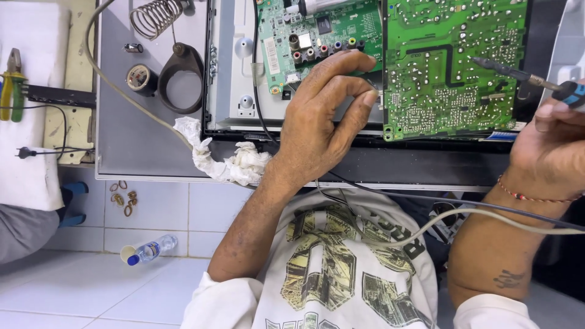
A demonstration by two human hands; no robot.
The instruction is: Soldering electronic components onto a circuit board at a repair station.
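White floor tiles (91,286) are seen below a grey tabletop (122,140), on which an opened flat-screen chassis (228,91) is laid face down with its two boards exposed. A large green power board (451,61) is fixed at the right of the chassis, and a smaller green main board (323,30) with coloured jacks at the left; both are judged stiff but fragile, best steadied by their bare edges and never pressed on the solder points.

The left hand (317,122) is arched over the gap between the boards, its fingertips pinched near the left edge of the power board; whether something small is gripped there cannot be told. The right hand (551,146) is closed around the blue handle of a soldering iron (524,76), whose dark tip is laid over the power board's right part. The iron is judged light and hot at the tip, to be held only by the handle; its grey cord (426,225) is trailed across the lap.

Open room is found on the tabletop left of the chassis, near a tape roll (141,78), a coiled wire stand (157,17) and a crumpled white tissue (234,161) at the front edge. Green-handled pliers (11,85) are laid well apart on a white cloth (27,170), and a plastic bottle (149,250) lies on the floor.
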